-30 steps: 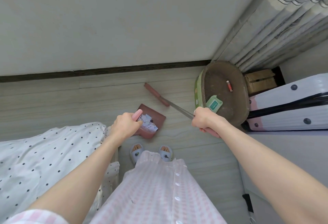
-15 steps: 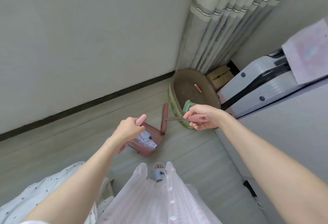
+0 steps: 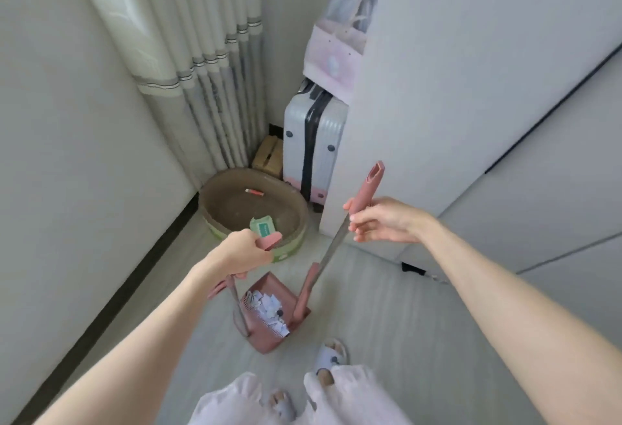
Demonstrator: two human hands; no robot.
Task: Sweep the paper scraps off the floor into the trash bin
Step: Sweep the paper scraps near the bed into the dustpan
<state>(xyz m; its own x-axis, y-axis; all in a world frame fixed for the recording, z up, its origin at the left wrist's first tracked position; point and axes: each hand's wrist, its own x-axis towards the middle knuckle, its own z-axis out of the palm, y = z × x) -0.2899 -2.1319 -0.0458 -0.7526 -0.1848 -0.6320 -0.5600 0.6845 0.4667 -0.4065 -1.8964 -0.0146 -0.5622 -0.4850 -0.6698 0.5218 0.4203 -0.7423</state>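
Note:
A pink dustpan (image 3: 269,333) hangs just above the floor, holding a heap of white paper scraps (image 3: 267,308). My left hand (image 3: 240,253) grips its pink handle from above. My right hand (image 3: 380,219) holds the pink grip of a broom (image 3: 328,249); its metal shaft slants down so the head rests against the dustpan's right side. Beyond my left hand sits a round brown bin (image 3: 289,202) with a green rim on the floor, containing a green packet (image 3: 264,226) and a small red item (image 3: 254,192).
A grey suitcase (image 3: 313,142) stands behind the bin with a pink bag (image 3: 333,61) on top. A cardboard box (image 3: 269,155) sits in the corner under the curtain (image 3: 188,54). White cabinet panels (image 3: 471,105) fill the right. My slippered feet (image 3: 328,360) are below the dustpan.
The view has swung right and upright. My right hand raised the broom from level to nearly vertical, its head now at the dustpan. The dustpan moved closer to the bin.

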